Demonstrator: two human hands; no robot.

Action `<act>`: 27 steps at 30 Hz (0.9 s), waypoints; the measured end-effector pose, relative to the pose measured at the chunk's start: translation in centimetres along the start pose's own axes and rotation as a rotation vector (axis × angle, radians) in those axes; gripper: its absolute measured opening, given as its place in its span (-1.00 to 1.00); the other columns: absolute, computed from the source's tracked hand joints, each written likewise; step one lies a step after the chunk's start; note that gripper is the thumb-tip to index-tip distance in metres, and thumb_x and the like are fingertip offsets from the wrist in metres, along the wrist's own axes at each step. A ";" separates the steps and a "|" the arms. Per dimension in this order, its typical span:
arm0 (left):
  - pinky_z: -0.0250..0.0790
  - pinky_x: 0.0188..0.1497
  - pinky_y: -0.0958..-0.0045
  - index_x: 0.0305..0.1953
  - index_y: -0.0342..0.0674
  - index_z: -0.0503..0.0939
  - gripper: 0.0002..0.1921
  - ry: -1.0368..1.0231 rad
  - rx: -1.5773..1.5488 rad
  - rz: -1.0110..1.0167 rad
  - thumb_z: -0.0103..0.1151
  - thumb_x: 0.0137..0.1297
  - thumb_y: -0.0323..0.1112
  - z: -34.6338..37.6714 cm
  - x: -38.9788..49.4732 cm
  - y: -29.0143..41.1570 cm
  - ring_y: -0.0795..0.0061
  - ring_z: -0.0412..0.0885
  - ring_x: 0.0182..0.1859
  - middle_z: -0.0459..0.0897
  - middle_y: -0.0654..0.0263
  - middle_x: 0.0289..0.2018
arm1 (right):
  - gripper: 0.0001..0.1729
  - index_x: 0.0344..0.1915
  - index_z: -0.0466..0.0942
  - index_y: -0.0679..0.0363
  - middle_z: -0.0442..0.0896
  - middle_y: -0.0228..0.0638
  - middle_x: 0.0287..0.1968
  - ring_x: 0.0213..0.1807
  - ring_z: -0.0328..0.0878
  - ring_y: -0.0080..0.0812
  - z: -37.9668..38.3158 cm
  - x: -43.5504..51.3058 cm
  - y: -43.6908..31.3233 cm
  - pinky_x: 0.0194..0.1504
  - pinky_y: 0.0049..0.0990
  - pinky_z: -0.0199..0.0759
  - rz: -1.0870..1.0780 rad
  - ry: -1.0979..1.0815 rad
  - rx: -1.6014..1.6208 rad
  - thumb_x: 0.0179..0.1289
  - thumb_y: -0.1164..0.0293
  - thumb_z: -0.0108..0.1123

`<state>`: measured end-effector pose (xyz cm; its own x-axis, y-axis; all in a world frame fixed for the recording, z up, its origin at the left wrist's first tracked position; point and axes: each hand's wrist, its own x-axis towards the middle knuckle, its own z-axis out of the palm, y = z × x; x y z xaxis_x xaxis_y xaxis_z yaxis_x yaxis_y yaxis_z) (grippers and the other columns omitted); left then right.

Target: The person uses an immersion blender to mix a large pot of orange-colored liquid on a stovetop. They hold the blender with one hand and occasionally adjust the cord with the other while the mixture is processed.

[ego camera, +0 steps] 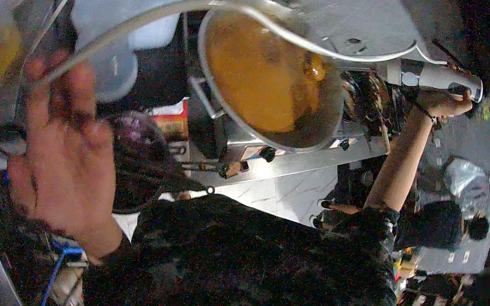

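Note:
At the left, my left hand [71,161] is raised, its blurred fingertips gripping a pale power cord [150,18]. The cord arches over a large metal pot [203,42] to a handheld immersion blender [399,74]. At the upper right, my right hand [445,102] is closed around the blender's handle. The blender lies sideways in view, its lower end reaching over or into the pot; the tip is hidden. Orange-brown liquid [258,76] fills much of the pot. A dark wristband is on my right wrist.
Translucent plastic containers [117,66] lie left of the pot. A red and white package [173,125] is below them, beside a dark bag-like thing. Stove knobs [268,154] line the near edge. A clear plastic bag [466,180] and a dark-clothed person [439,224] are at the right.

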<state>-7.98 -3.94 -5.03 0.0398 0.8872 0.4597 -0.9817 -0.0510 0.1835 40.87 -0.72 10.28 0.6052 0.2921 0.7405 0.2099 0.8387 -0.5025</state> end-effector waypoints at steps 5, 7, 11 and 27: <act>0.29 0.00 0.33 0.26 -0.14 -0.10 -0.22 -0.005 -0.135 -0.068 0.13 0.06 -0.26 -0.2 -0.8 0.9 0.26 0.09 0.25 -0.02 0.22 0.25 | -0.53 -0.30 0.38 0.25 0.50 -0.18 -0.40 -0.35 0.46 -0.22 -0.6 2.3 -3.1 -0.30 -0.30 0.34 -0.272 0.004 0.045 -0.06 0.12 -0.23; 0.30 0.00 0.28 0.26 -0.10 -0.10 -0.22 -0.077 -0.204 -0.120 0.11 0.05 -0.31 0.0 -0.3 1.0 0.26 0.11 0.24 0.00 0.24 0.24 | -0.51 -0.31 0.37 0.27 0.51 -0.15 -0.43 -0.36 0.46 -0.23 -0.4 2.7 -6.0 -0.29 -0.30 0.34 -0.225 -0.129 0.186 -0.04 0.10 -0.30; 0.31 0.00 0.19 0.27 -0.08 -0.12 -0.25 -0.145 -0.213 -0.090 0.05 0.07 -0.36 0.9 -0.1 1.0 0.25 0.09 0.24 -0.03 0.27 0.24 | -0.52 -0.29 0.36 0.26 0.52 -0.10 -0.45 -0.38 0.46 -0.20 2.1 4.4 -7.6 -0.29 -0.30 0.35 -0.448 -0.004 0.114 -0.02 0.12 -0.31; 0.31 0.03 0.18 0.22 -0.25 -0.06 -0.35 -0.233 -0.327 -0.160 0.02 0.15 -0.38 4.1 1.1 -1.0 0.19 0.06 0.26 -0.02 0.32 0.20 | -0.48 -0.19 0.29 0.29 0.50 -0.10 -0.43 -0.36 0.49 -0.20 -1.8 8.1 -13.9 -0.22 -0.30 0.40 -0.698 0.008 0.093 0.06 0.06 -0.24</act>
<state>-6.20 -4.73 -1.16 0.2004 0.7431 0.6385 -0.9656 0.2601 0.0003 44.21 -10.91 22.44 0.3585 -0.3317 0.8726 0.4852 0.8648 0.1294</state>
